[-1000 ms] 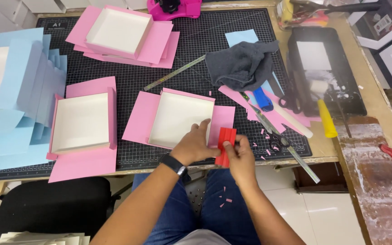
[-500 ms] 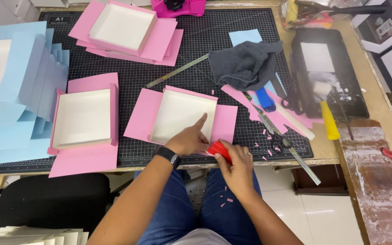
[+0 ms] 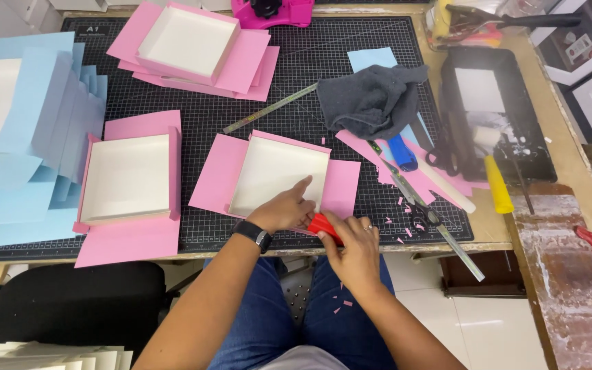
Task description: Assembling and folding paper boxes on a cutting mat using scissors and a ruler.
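Observation:
A shallow white box sits on a pink paper sheet on the black cutting mat. My left hand presses on the near wall of this box, index finger stretched toward its right corner. A watch is on that wrist. My right hand grips a small red tool at the near edge of the mat, its tip against the pink paper next to my left hand.
A second white box on pink paper lies at the left, a third at the back. Blue sheets fan out far left. A grey cloth, scissors, a steel ruler and a black tray with a roller are at the right.
My right hand with the red tool has dropped from the pink flap beside the box to its near edge. My left hand shifted slightly and its index finger now points out.

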